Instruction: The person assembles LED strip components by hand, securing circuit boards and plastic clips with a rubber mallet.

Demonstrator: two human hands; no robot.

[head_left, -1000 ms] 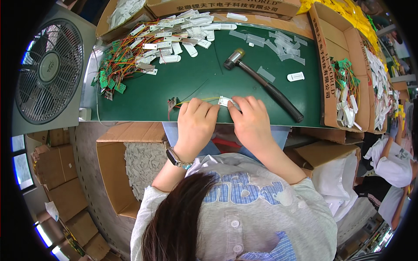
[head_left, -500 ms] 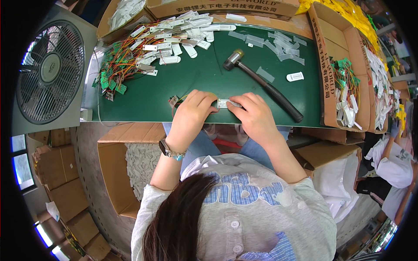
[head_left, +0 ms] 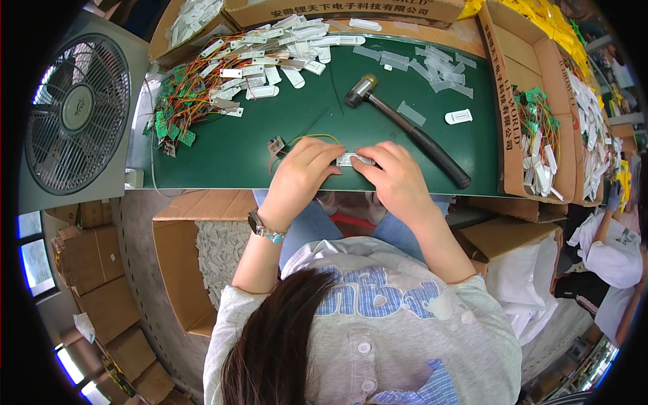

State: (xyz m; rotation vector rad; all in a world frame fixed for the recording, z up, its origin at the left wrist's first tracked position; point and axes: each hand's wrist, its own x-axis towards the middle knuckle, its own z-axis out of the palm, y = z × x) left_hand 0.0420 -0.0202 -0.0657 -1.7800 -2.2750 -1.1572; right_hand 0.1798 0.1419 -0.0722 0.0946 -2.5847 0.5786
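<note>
Between my two hands, near the table's front edge, lies a small pale plastic casing [head_left: 347, 160]. My left hand [head_left: 307, 167] pinches its left end, and my right hand [head_left: 389, 170] grips the right end with thumb and fingers. The fingers cover both ends of the piece. Beside my left hand a small circuit board [head_left: 275, 144] lies on the table, with a yellow wire [head_left: 316, 136] arching over that hand. A rubber mallet [head_left: 412, 129] with a black handle lies beyond my right hand. A loose white cover [head_left: 457, 117] sits farther right.
Wired green boards [head_left: 177, 121] and white casings [head_left: 270, 71] are heaped at the far left. Clear strips [head_left: 442, 71] lie at the back right. A cardboard box [head_left: 503, 101] of wired parts stands right, a fan [head_left: 77, 108] left. Below the table is an open carton [head_left: 179, 277].
My left hand has shifted slightly, and the small circuit board beside it has moved a little up and right. More of the yellow wire shows above the hand. My right hand stays almost in place.
</note>
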